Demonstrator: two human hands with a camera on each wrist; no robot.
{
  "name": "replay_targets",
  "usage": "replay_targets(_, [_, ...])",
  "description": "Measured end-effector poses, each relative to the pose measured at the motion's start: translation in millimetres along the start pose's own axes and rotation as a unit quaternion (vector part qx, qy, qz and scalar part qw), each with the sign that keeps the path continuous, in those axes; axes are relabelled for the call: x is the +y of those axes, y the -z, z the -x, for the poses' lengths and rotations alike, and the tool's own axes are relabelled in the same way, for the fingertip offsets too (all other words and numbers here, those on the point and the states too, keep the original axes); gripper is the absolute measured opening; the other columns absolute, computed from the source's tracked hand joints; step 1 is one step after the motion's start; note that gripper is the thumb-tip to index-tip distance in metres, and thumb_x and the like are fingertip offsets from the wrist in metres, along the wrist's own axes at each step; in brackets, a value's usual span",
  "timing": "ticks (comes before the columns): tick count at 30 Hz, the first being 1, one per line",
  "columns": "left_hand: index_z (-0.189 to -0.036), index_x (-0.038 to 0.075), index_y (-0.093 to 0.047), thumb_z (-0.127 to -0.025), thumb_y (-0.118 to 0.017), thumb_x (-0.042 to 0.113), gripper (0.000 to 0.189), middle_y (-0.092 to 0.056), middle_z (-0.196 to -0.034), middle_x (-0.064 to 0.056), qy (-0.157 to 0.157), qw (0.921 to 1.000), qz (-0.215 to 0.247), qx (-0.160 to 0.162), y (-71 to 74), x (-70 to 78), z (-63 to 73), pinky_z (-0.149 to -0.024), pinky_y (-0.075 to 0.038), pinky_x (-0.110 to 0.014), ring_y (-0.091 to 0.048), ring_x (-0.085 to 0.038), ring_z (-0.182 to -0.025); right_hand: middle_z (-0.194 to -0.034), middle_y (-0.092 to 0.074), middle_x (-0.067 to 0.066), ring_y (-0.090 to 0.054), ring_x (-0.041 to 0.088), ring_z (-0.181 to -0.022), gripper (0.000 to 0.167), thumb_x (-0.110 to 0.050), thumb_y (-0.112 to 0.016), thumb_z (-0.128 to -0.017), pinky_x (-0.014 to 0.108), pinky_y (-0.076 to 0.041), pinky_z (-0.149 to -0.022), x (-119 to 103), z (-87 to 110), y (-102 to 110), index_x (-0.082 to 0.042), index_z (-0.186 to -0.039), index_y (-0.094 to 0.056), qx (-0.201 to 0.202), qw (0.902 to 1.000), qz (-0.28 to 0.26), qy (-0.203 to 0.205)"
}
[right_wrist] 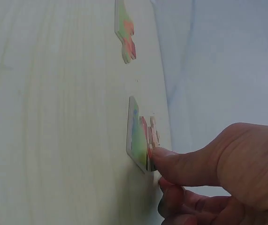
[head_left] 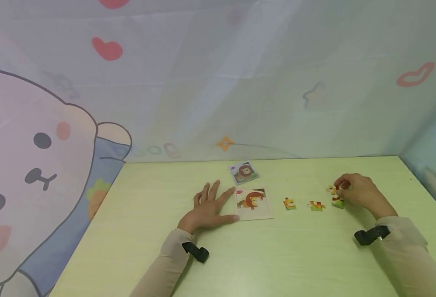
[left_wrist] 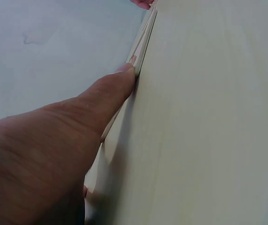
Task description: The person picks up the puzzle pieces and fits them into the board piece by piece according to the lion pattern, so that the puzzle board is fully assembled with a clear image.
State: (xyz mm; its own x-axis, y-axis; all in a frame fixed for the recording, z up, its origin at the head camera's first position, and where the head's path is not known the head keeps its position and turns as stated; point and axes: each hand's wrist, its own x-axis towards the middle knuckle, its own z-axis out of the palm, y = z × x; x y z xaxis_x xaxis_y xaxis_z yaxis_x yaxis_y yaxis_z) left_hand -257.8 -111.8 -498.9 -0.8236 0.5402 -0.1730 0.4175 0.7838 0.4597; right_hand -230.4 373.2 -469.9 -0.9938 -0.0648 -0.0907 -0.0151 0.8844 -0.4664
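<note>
A square puzzle board [head_left: 253,211] with a partly assembled lion picture lies on the table. My left hand [head_left: 209,209] is spread flat beside it, thumb and index finger touching its left side; the left wrist view shows the thumb [left_wrist: 110,91] at the board's edge. At the right, my right hand [head_left: 359,192] pinches a small jigsaw piece [head_left: 331,189] between thumb and fingers. Just below lies a green and red jigsaw piece [head_left: 338,203], also visible as a green piece [right_wrist: 137,140] in the right wrist view. The right fingertips are partly hidden.
Two loose jigsaw pieces, an orange one [head_left: 289,203] and a red and green one [head_left: 316,206], lie between board and right hand. A lion picture card [head_left: 243,172] lies behind the board. A printed cloth [head_left: 210,82] hangs along the table's [head_left: 277,255] far edge.
</note>
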Motion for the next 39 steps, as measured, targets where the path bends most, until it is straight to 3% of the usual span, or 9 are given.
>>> replay_targets(4, [-0.172,0.045,-0.016,-0.096,-0.062,0.074,0.094,0.013,-0.183,-0.011,0.003,1.0,0.001,0.001,-5.2,-3.5,-3.4,-0.128,0.003,-0.07,0.018,-0.043,-0.168,-0.111,-0.068,0.031,-0.064,0.049,-0.102,0.02,-0.01,-0.072,-0.097,0.059,-0.049,-0.084,1.0,-1.2,-1.1,0.002,-0.111,-0.065,0.011,0.9999,0.004,0.004])
replay_targets(9, [-0.172,0.045,-0.014,-0.096,-0.061,0.073,0.094,0.015,-0.183,-0.012,0.006,0.9999,-0.008,-0.005,-3.2,-2.2,-3.2,-0.128,0.003,-0.07,0.019,-0.044,-0.167,-0.106,-0.068,0.025,-0.06,0.038,-0.092,0.022,-0.009,-0.076,-0.094,0.044,-0.043,-0.077,-2.1,-1.8,1.8,-0.001,-0.105,-0.059,0.014,0.9999,-0.002,0.004])
replay_targets(13, [-0.172,0.042,-0.017,-0.097,-0.062,0.071,0.092,0.01,-0.183,-0.015,0.01,0.9997,-0.02,-0.005,2.8,2.9,-0.9,-0.128,-0.002,-0.071,0.014,-0.047,-0.168,-0.105,-0.071,0.024,-0.06,0.035,-0.091,0.022,-0.012,-0.078,-0.094,0.037,-0.039,-0.074,-7.5,-1.0,3.3,-0.003,-0.104,-0.061,0.023,0.9996,-0.016,0.006])
replay_targets(17, [-0.172,0.042,-0.019,-0.098,-0.061,0.071,0.09,0.007,-0.183,-0.016,0.015,0.9994,-0.032,-0.005,6.6,7.1,1.6,-0.128,-0.006,-0.071,0.01,-0.048,-0.168,-0.104,-0.073,0.019,-0.063,0.026,-0.088,0.019,-0.016,-0.078,-0.097,0.032,-0.044,-0.07,-18.2,-1.5,-2.1,-0.005,-0.106,-0.066,0.037,0.9976,-0.053,0.025])
replay_targets(21, [-0.172,0.042,-0.019,-0.098,-0.061,0.072,0.09,0.006,-0.183,-0.016,0.014,0.9995,-0.029,-0.003,6.2,7.0,2.2,-0.127,-0.006,-0.071,0.01,-0.049,-0.168,-0.108,-0.075,0.017,-0.065,0.017,-0.084,0.021,-0.021,-0.075,-0.102,0.029,-0.051,-0.065,-35.6,-1.7,-10.5,-0.006,-0.115,-0.069,0.031,0.9918,-0.119,0.034])
replay_targets(27, [-0.172,0.044,-0.017,-0.095,-0.059,0.078,0.094,0.01,-0.183,-0.015,0.003,0.9999,-0.011,-0.001,-0.5,-0.6,-2.0,-0.127,-0.001,-0.071,0.016,-0.047,-0.167,-0.109,-0.079,0.014,-0.068,0.018,-0.089,0.028,-0.027,-0.074,-0.103,0.029,-0.053,-0.072,-62.4,-1.6,-19.7,-0.008,-0.124,-0.071,0.017,0.9828,-0.181,0.03])
replay_targets(32, [-0.171,0.046,-0.017,-0.093,-0.057,0.082,0.095,0.009,-0.183,-0.015,-0.003,1.0,-0.006,0.008,-1.6,-2.4,-2.6,-0.126,-0.001,-0.072,0.015,-0.048,-0.167,-0.103,-0.08,0.013,-0.067,0.018,-0.084,0.03,-0.027,-0.076,-0.101,0.031,-0.054,-0.072,-84.5,-4.6,-29.3,-0.007,-0.123,-0.07,-0.009,0.9718,-0.234,0.028])
replay_targets(36, [-0.172,0.045,-0.016,-0.095,-0.058,0.079,0.094,0.011,-0.183,-0.015,0.001,0.9999,-0.014,0.004,-0.9,-0.9,-1.9,-0.126,-0.001,-0.071,0.015,-0.047,-0.167,-0.094,-0.08,0.01,-0.061,0.016,-0.077,0.031,-0.026,-0.077,-0.1,0.03,-0.05,-0.065,-101.9,-7.8,-40.3,-0.005,-0.122,-0.072,-0.028,0.9632,-0.264,0.038])
replay_targets(39, [-0.172,0.043,-0.017,-0.096,-0.06,0.075,0.093,0.01,-0.183,-0.015,0.005,0.9998,-0.022,0.0,0.9,1.8,-1.1,-0.127,-0.002,-0.071,0.014,-0.048,-0.167,-0.088,-0.08,0.009,-0.062,0.015,-0.076,0.031,-0.026,-0.078,-0.099,0.03,-0.05,-0.068,-112.5,-11.0,-48.5,-0.004,-0.121,-0.073,-0.04,0.9577,-0.28,0.053])
